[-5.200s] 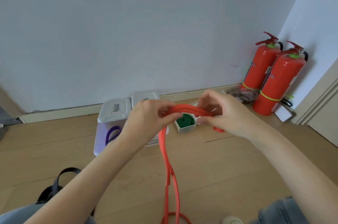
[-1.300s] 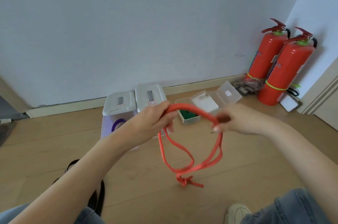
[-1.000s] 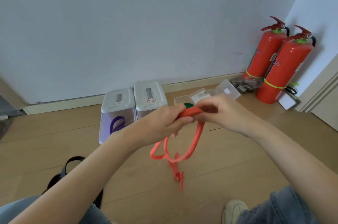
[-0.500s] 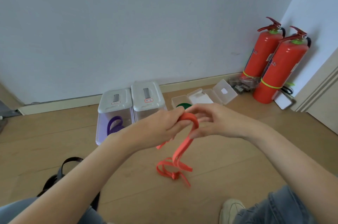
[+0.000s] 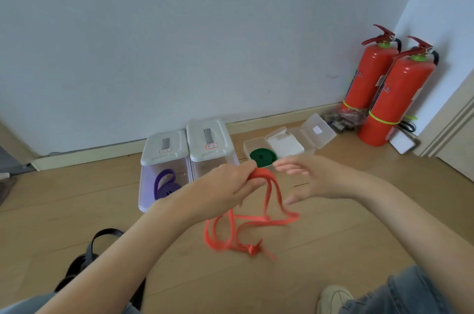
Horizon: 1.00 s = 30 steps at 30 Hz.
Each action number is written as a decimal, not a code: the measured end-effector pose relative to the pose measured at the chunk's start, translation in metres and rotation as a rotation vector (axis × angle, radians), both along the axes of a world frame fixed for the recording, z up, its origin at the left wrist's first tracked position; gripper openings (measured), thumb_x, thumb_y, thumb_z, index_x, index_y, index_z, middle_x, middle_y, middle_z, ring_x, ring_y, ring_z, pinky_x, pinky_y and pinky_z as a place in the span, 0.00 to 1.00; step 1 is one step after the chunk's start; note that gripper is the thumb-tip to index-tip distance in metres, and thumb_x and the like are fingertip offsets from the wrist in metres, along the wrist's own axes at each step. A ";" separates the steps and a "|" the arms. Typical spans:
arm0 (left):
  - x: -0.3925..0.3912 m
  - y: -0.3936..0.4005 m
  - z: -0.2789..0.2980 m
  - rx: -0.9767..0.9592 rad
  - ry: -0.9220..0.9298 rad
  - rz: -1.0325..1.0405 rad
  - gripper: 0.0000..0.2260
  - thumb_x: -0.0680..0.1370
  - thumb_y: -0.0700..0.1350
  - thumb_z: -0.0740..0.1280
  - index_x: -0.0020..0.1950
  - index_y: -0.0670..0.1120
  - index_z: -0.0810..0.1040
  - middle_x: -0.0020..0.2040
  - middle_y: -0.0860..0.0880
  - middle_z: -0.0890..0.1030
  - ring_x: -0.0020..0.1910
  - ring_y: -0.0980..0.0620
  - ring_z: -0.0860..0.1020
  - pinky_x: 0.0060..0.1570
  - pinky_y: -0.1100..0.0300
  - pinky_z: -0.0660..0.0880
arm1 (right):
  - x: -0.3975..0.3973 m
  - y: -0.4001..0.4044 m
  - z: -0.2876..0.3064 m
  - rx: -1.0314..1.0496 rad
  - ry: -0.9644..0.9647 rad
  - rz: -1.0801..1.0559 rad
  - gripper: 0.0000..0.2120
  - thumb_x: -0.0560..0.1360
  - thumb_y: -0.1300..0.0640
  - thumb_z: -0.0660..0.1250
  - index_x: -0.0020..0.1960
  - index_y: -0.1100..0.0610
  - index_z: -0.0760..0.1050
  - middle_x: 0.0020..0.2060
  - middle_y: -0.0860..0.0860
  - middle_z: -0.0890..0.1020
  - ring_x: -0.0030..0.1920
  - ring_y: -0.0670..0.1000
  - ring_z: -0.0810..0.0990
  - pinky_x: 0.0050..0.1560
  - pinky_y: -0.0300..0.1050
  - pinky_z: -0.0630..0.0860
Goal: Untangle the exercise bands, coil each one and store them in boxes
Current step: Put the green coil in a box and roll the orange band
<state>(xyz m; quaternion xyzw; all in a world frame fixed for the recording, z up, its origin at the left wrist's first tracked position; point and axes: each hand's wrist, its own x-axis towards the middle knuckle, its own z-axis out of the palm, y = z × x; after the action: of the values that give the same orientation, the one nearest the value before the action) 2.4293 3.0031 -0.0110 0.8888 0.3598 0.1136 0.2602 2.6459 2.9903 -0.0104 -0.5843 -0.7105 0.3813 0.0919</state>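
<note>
An orange exercise band hangs in several loops from my left hand, which pinches its top. The loops end in a knot low over the floor. My right hand hovers just right of the band with fingers spread, holding nothing. A purple band lies coiled in the left lidded clear box. A second lidded box stands beside it. A green coiled band sits in a small open box.
Two red fire extinguishers stand in the right corner, with a dark bundle at their base. An open clear case lies by the small box. A black strap lies at the lower left. My shoe shows at the bottom.
My right hand has let go of the orange band and opened beside it. The band's loops have dropped and spread wider below my left hand.
</note>
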 end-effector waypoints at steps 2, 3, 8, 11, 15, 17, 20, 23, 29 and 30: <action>0.009 -0.003 -0.001 0.003 0.063 -0.037 0.10 0.81 0.52 0.54 0.43 0.49 0.64 0.30 0.57 0.71 0.40 0.50 0.80 0.42 0.60 0.70 | -0.013 -0.001 -0.001 0.044 0.127 0.071 0.23 0.66 0.55 0.77 0.59 0.50 0.75 0.57 0.43 0.80 0.58 0.41 0.77 0.63 0.40 0.71; 0.011 -0.002 -0.001 -0.013 0.059 -0.040 0.09 0.81 0.51 0.54 0.43 0.49 0.64 0.30 0.57 0.70 0.39 0.50 0.80 0.40 0.61 0.70 | -0.017 -0.001 -0.001 0.094 0.140 0.088 0.17 0.67 0.56 0.75 0.55 0.53 0.78 0.52 0.47 0.83 0.54 0.43 0.79 0.60 0.43 0.73; 0.001 0.006 -0.012 -0.072 0.074 0.000 0.10 0.81 0.51 0.55 0.39 0.55 0.62 0.34 0.54 0.73 0.34 0.58 0.74 0.34 0.68 0.68 | -0.014 0.002 0.007 0.223 0.189 0.043 0.06 0.72 0.60 0.71 0.47 0.53 0.82 0.41 0.50 0.85 0.45 0.46 0.83 0.52 0.44 0.78; -0.008 0.005 -0.020 -0.103 0.152 0.022 0.11 0.82 0.50 0.54 0.39 0.55 0.61 0.36 0.54 0.74 0.33 0.61 0.73 0.33 0.71 0.66 | -0.001 0.004 0.012 0.252 0.125 0.001 0.08 0.72 0.60 0.70 0.43 0.46 0.81 0.41 0.47 0.85 0.45 0.47 0.83 0.54 0.51 0.77; -0.014 0.008 -0.013 -0.028 0.065 0.106 0.10 0.81 0.51 0.54 0.43 0.48 0.66 0.36 0.50 0.73 0.34 0.54 0.74 0.35 0.62 0.68 | 0.013 0.005 0.009 0.174 -0.111 0.027 0.07 0.71 0.58 0.72 0.43 0.46 0.79 0.44 0.48 0.84 0.48 0.48 0.81 0.55 0.48 0.75; -0.006 0.004 -0.007 0.051 0.006 0.054 0.09 0.80 0.51 0.54 0.41 0.52 0.64 0.33 0.54 0.70 0.31 0.58 0.70 0.34 0.64 0.66 | 0.004 0.000 0.002 0.052 -0.119 0.060 0.16 0.69 0.55 0.74 0.55 0.48 0.78 0.54 0.45 0.81 0.55 0.44 0.78 0.60 0.42 0.72; 0.009 -0.002 -0.007 0.058 0.023 -0.021 0.07 0.81 0.50 0.54 0.46 0.50 0.68 0.34 0.53 0.71 0.32 0.57 0.69 0.34 0.63 0.65 | -0.017 -0.004 -0.001 0.026 0.242 0.058 0.26 0.67 0.58 0.75 0.63 0.50 0.72 0.55 0.47 0.82 0.57 0.43 0.78 0.61 0.37 0.72; 0.009 0.000 -0.006 -0.046 -0.065 -0.001 0.08 0.81 0.49 0.56 0.44 0.51 0.69 0.37 0.51 0.75 0.35 0.55 0.73 0.38 0.63 0.70 | -0.021 -0.006 0.006 0.096 0.431 0.031 0.15 0.72 0.64 0.71 0.57 0.56 0.73 0.43 0.56 0.84 0.47 0.51 0.83 0.52 0.44 0.79; -0.006 0.007 -0.002 -0.444 -0.301 0.136 0.13 0.81 0.47 0.56 0.37 0.46 0.66 0.27 0.57 0.67 0.23 0.58 0.68 0.32 0.55 0.74 | -0.003 -0.007 0.017 0.151 0.437 -0.016 0.16 0.74 0.67 0.66 0.56 0.52 0.67 0.42 0.55 0.85 0.40 0.50 0.83 0.42 0.37 0.77; -0.006 0.006 0.001 -0.530 -0.366 0.154 0.14 0.81 0.48 0.56 0.36 0.46 0.65 0.25 0.58 0.65 0.22 0.59 0.65 0.26 0.60 0.70 | -0.003 -0.009 0.016 0.115 0.442 0.018 0.19 0.74 0.68 0.66 0.58 0.49 0.67 0.45 0.56 0.84 0.39 0.51 0.83 0.43 0.38 0.77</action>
<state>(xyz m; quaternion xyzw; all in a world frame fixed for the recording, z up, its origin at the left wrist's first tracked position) 2.4229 3.0094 -0.0103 0.7252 0.3901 0.1932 0.5334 2.6426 2.9814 0.0058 -0.4740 -0.6988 0.4597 0.2752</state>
